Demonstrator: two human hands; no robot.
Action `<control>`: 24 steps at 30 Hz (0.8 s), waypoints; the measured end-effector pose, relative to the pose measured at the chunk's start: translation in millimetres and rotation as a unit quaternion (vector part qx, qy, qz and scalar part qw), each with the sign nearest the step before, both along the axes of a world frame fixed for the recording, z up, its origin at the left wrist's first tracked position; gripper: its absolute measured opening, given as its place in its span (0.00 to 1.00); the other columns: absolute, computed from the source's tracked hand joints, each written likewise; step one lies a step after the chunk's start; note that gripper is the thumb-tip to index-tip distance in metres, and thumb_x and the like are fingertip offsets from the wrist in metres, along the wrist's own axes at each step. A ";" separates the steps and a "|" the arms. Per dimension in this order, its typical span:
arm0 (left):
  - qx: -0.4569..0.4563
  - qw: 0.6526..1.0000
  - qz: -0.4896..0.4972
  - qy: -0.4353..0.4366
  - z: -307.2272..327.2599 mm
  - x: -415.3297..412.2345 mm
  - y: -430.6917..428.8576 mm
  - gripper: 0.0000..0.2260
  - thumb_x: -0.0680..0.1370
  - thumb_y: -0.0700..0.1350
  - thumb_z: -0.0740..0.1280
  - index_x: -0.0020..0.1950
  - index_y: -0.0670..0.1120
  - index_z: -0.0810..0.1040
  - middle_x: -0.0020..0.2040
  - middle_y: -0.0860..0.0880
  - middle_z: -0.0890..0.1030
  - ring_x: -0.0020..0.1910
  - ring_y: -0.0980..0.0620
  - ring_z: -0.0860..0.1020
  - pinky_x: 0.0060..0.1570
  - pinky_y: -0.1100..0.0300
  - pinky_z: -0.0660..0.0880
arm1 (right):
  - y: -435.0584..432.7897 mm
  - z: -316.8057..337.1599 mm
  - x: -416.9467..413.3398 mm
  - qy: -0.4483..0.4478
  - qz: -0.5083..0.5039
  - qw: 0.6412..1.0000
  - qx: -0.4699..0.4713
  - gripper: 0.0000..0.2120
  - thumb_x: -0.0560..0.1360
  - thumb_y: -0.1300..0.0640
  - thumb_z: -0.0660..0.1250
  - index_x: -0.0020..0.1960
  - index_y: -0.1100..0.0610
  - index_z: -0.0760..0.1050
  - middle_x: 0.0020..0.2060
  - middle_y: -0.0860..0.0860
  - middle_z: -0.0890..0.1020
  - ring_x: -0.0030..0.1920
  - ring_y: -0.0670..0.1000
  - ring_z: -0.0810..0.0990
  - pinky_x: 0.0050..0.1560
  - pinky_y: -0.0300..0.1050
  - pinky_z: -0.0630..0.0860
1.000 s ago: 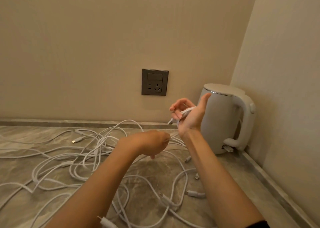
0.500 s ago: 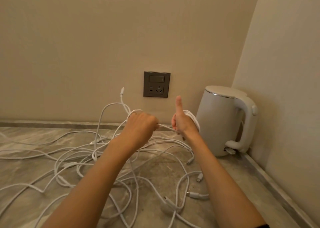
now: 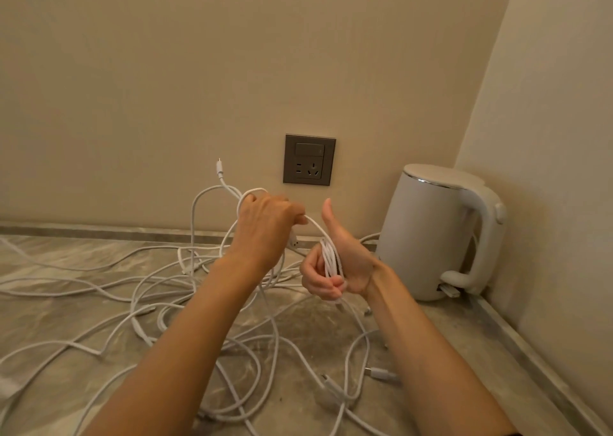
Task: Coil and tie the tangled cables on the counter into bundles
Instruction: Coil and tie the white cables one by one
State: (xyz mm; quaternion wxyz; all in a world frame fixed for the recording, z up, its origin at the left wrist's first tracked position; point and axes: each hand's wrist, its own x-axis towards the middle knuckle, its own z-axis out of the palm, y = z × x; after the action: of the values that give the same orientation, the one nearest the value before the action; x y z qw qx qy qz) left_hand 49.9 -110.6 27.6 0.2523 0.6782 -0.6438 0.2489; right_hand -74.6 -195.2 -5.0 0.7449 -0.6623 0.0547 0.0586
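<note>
A: Counter [image 3: 441, 333] in a marble look, beige wall [image 3: 166, 70] behind, corner at right. Where's the cable?
B: White cables [image 3: 142, 306] sprawl in a loose tangle over the counter, left to centre. One is partly wound: a small coil [image 3: 329, 258] of several loops sits in the right hand [image 3: 348, 269], held up above the counter.
A: Fingers on that hand?
B: Four fingers are curled round the coil. Thumb points straight up, clear of it.
A: Left hand?
B: Left hand [image 3: 265, 226] is just beside it, a bit higher, fingers closed tight on cable. A short strand [image 3: 316, 228] arcs from its fingertips down into the coil. More loops rise behind the knuckles, and one free plug end [image 3: 219, 167] sticks up against the wall.
A: Loose ends?
B: A few plugs [image 3: 381, 374] lie on the counter nearer the camera.
A: Around that?
B: Dark socket [image 3: 309, 159] on the wall above the hands. White kettle [image 3: 428, 236] stands in the corner, right of the right hand, handle toward the side wall.
</note>
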 end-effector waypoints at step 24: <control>0.257 0.965 0.040 0.040 -18.7 -2.1 -5.3 0.09 0.76 0.41 0.60 0.49 0.48 0.80 0.52 0.45 0.81 0.53 0.42 0.77 0.49 0.54 0.71 | 2.3 39.1 14.6 -0.369 -0.447 0.779 0.240 0.40 0.78 0.35 0.43 0.21 0.62 0.69 0.19 0.55 0.68 0.19 0.48 0.64 0.19 0.34 0.57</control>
State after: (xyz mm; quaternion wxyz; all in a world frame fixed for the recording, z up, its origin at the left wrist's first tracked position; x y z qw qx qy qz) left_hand 47.8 -115.9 8.9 0.0855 0.7546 -0.6480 0.0577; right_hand -60.1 -193.0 34.2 0.7854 -0.3340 0.0497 -0.5187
